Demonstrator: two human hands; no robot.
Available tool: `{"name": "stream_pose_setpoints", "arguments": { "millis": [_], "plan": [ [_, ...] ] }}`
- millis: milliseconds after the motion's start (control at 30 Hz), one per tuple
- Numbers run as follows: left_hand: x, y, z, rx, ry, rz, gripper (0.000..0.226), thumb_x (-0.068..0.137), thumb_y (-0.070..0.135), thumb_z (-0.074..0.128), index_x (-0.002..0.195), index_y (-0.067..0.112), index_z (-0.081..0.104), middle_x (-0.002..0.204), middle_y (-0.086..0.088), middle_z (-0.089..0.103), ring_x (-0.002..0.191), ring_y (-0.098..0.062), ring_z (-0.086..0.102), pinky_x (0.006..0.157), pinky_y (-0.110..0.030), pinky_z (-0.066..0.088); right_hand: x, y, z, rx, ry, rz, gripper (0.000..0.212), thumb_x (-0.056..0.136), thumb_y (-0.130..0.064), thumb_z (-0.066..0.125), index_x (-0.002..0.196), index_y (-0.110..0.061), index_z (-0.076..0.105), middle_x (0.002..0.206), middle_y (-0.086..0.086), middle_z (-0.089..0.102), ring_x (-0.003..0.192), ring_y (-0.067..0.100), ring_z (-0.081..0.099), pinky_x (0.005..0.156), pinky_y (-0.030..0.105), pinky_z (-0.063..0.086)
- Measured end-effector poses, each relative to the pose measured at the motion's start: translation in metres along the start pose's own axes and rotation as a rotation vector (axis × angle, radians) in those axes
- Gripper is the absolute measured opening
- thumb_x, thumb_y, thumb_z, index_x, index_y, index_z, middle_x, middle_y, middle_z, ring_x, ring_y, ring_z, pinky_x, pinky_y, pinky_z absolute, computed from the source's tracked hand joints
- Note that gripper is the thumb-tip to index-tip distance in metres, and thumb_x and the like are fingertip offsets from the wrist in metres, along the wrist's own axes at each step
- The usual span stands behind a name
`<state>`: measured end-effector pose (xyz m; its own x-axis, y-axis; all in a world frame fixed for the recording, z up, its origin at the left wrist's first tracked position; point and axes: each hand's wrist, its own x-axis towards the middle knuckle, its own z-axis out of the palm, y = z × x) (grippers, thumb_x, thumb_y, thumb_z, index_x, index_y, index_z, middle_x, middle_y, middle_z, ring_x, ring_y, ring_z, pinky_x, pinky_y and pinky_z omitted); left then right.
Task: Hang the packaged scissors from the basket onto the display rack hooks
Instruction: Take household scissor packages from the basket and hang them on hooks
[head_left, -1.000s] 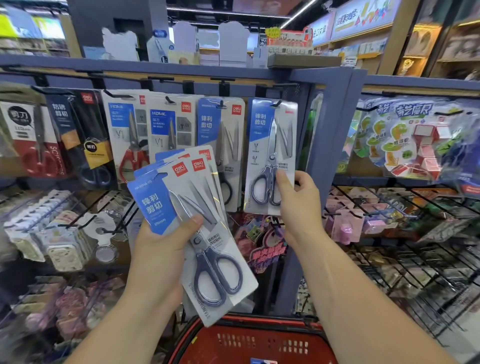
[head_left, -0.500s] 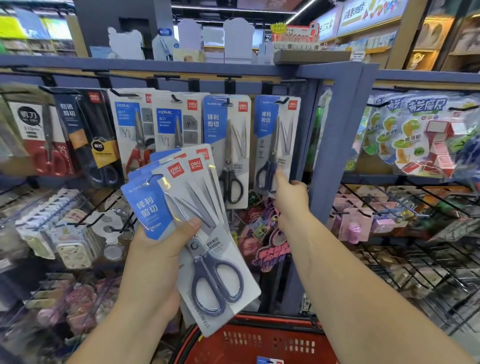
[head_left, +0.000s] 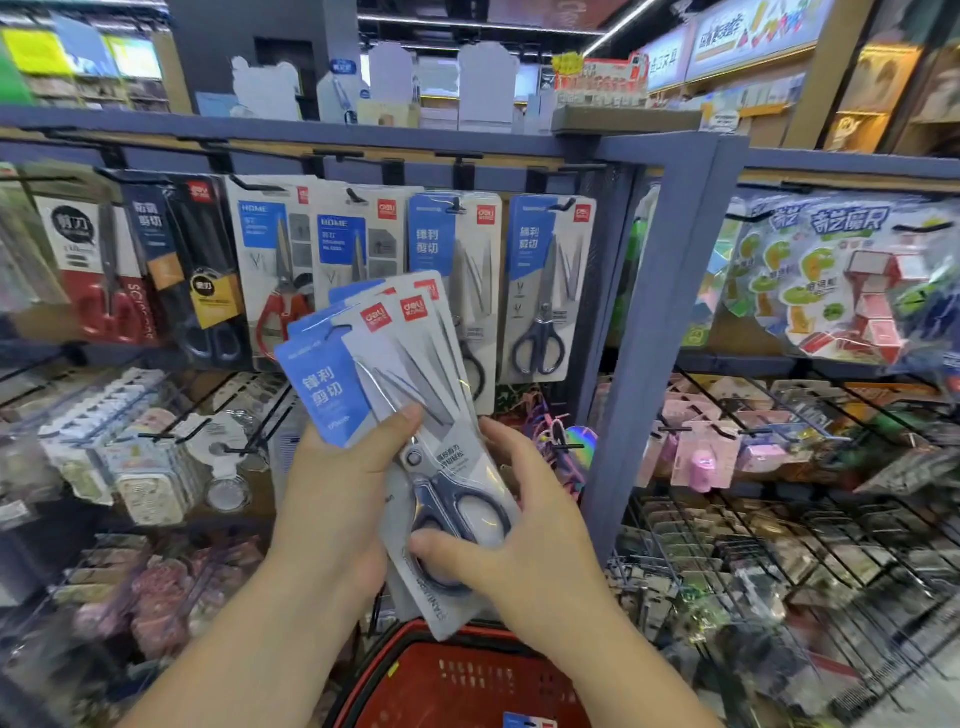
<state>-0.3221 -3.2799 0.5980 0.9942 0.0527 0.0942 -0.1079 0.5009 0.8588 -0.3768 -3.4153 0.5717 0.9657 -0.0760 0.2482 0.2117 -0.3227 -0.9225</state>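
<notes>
We read 锋利剪切 in white on the blue panel of the front pack (head_left: 332, 389), with a red deli logo (head_left: 375, 317) at its top, and the same 4 characters and logo on 2 hanging packs (head_left: 550, 270) near the rack's right post. We also make out HOME on 2 white cards (head_left: 270, 244) further left, 剪刀 in a black bubble on the red-handled pack (head_left: 72, 226), and 奇艺魔尺 on the toy pack (head_left: 847, 223).

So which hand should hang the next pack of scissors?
Probably the right hand: it pinches the front pack by its lower end, and the matching hanging packs are on its side. The left hand is busy holding the fan.
</notes>
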Motion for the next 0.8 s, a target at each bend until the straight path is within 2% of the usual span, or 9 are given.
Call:
{"name": "stream_pose_setpoints", "arguments": {
  "millis": [100, 167, 233, 300, 367, 433, 567, 700, 800],
  "plan": [
    [-0.003, -0.007, 0.008, 0.006, -0.038, -0.012, 0.037, 0.086, 0.011, 0.074, 0.123, 0.013, 0.071, 0.114, -0.010, 0.080, 0.099, -0.028, 0.078, 0.078, -0.039, 0.065, -0.006, 0.004, -0.005, 0.085, 0.082, 0.003, 0.071, 0.073, -0.023, 0.095, 0.133, -0.043, 0.061, 0.123, -0.022, 0.071, 0.111, -0.002, 0.068, 0.094, 0.023, 0.055],
    [-0.006, -0.012, 0.010, -0.026, -0.067, -0.030, 0.055, 0.078, 0.019, 0.076, 0.130, 0.008, 0.067, 0.118, -0.013, 0.078, 0.098, -0.027, 0.078, 0.075, -0.036, 0.065, -0.007, 0.008, -0.006, 0.142, 0.167, -0.013, 0.050, 0.077, -0.017, 0.092, 0.120, -0.034, 0.071, 0.112, -0.015, 0.077, 0.104, 0.007, 0.073, 0.092, 0.032, 0.059],
    [-0.009, -0.015, 0.012, -0.044, -0.100, -0.043, 0.057, 0.079, 0.020, 0.074, 0.134, 0.008, 0.065, 0.120, -0.015, 0.078, 0.103, -0.029, 0.077, 0.081, -0.039, 0.066, -0.007, 0.010, -0.006, 0.206, 0.268, -0.015, 0.040, 0.074, -0.026, 0.090, 0.110, -0.032, 0.075, 0.107, -0.009, 0.079, 0.100, 0.013, 0.075, 0.092, 0.044, 0.060],
    [-0.013, -0.018, 0.015, -0.055, -0.115, -0.048, 0.051, 0.084, 0.017, 0.070, 0.134, 0.008, 0.066, 0.122, -0.015, 0.077, 0.110, -0.032, 0.075, 0.090, -0.043, 0.064, -0.006, 0.012, -0.006, 0.278, 0.320, -0.015, 0.036, 0.073, -0.032, 0.087, 0.106, -0.034, 0.075, 0.107, -0.006, 0.079, 0.100, 0.016, 0.075, 0.092, 0.048, 0.061],
    [-0.015, -0.020, 0.014, -0.057, -0.120, -0.053, 0.041, 0.092, 0.008, 0.065, 0.132, 0.007, 0.066, 0.122, -0.016, 0.077, 0.112, -0.034, 0.075, 0.093, -0.045, 0.063, -0.005, 0.015, -0.007, 0.355, 0.347, -0.002, 0.031, 0.080, -0.022, 0.088, 0.105, -0.035, 0.075, 0.106, -0.004, 0.079, 0.100, 0.018, 0.076, 0.091, 0.046, 0.061],
    [-0.015, -0.022, 0.012, -0.046, -0.111, -0.069, 0.036, 0.096, 0.001, 0.061, 0.130, 0.006, 0.067, 0.122, -0.017, 0.076, 0.114, -0.037, 0.073, 0.100, -0.051, 0.059, -0.005, 0.016, -0.009, 0.447, 0.370, 0.019, 0.028, 0.085, -0.018, 0.085, 0.109, -0.029, 0.074, 0.108, 0.000, 0.079, 0.100, 0.021, 0.076, 0.089, 0.044, 0.061],
    [-0.012, -0.024, 0.006, 0.014, -0.039, -0.059, 0.035, 0.094, 0.001, 0.065, 0.129, 0.007, 0.066, 0.119, -0.017, 0.077, 0.114, -0.041, 0.072, 0.106, -0.062, 0.052, -0.002, 0.020, -0.011, 0.584, 0.373, 0.050, 0.034, 0.086, -0.027, 0.072, 0.118, -0.016, 0.069, 0.109, 0.006, 0.079, 0.101, 0.023, 0.076, 0.083, 0.037, 0.062],
    [-0.007, -0.023, 0.001, 0.136, 0.014, -0.018, 0.028, 0.096, 0.000, 0.067, 0.120, 0.015, 0.068, 0.110, -0.005, 0.081, 0.106, -0.030, 0.076, 0.104, -0.056, 0.055, 0.007, 0.025, -0.022, 0.533, 0.397, 0.057, 0.010, 0.101, -0.013, 0.064, 0.109, -0.014, 0.069, 0.091, 0.000, 0.077, 0.079, 0.015, 0.069, 0.077, 0.038, 0.054],
    [-0.004, -0.019, -0.004, 0.166, 0.009, -0.002, 0.028, 0.097, 0.000, 0.067, 0.119, 0.019, 0.069, 0.108, -0.001, 0.082, 0.104, -0.028, 0.077, 0.094, -0.046, 0.059, 0.022, 0.021, -0.033, 0.533, 0.436, -0.001, 0.010, 0.104, -0.010, 0.060, 0.108, -0.016, 0.067, 0.087, 0.000, 0.073, 0.079, 0.018, 0.064, 0.075, 0.037, 0.053]
  ]
}}
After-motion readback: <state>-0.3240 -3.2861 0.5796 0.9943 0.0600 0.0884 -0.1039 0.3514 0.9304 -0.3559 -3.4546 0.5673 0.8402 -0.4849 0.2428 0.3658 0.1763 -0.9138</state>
